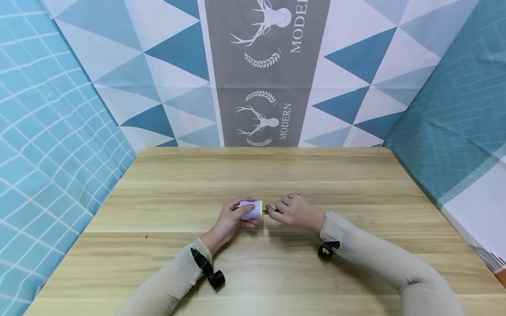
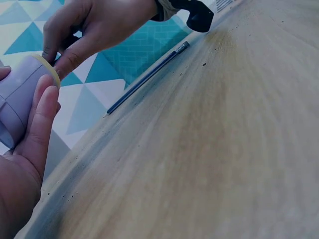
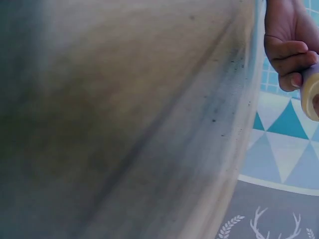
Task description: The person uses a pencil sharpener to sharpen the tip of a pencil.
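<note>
My left hand point(image 1: 233, 217) grips a lavender cylinder point(image 1: 250, 210) with a yellow rim, held sideways above the table, thumb on the near side and fingers around it. In the left wrist view the cylinder point(image 2: 22, 89) fills the palm side, its yellow rim turned to the other hand. At that rimmed end is my right hand point(image 1: 296, 210), fingers curled, pinching a slim dark rod point(image 1: 272, 211); its kind is unclear. The right wrist view shows a fingertip at the opening of the yellow rim point(image 3: 306, 102).
A slim dark pencil point(image 2: 147, 79) lies on the wooden table point(image 1: 178, 184) in the left wrist view. Behind the table hangs a patterned cloth point(image 1: 261, 79). A white box-like thing point(image 1: 478, 206) stands past the right edge. Each wrist wears a black strap point(image 1: 203, 263).
</note>
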The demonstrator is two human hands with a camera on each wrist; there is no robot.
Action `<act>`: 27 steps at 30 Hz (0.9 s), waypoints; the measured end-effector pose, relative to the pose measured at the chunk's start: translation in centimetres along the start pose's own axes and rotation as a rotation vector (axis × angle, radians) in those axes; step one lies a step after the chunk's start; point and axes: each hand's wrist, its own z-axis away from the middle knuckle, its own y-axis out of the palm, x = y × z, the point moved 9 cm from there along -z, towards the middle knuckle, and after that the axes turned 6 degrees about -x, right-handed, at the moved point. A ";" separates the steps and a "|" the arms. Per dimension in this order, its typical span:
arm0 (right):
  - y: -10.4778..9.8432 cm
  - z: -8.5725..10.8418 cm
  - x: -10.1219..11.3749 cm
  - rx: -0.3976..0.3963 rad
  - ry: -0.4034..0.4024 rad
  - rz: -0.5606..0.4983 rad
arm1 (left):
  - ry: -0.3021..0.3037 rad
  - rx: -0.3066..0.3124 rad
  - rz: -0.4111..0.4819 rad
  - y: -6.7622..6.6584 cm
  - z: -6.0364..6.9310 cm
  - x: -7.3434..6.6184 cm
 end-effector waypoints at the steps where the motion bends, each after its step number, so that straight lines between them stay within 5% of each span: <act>1: 0.0 0.0 0.1 0.007 -0.010 -0.002 | 0.000 0.000 -0.003 0.0 0.0 0.0; 6: 0.5 0.0 0.2 0.104 -0.034 -0.045 | 0.001 -0.016 -0.003 -0.1 -0.1 0.1; 11: 1.2 -0.5 -0.8 0.222 0.093 -0.301 | -0.004 -0.031 0.019 -0.2 -0.1 0.2; 20: 4.2 0.0 -3.5 0.398 0.611 -1.001 | 0.011 -0.020 0.045 -0.1 0.0 -0.2; 27: 6.2 2.1 -3.8 0.580 1.082 -1.401 | 0.024 0.023 0.052 0.2 0.2 -0.2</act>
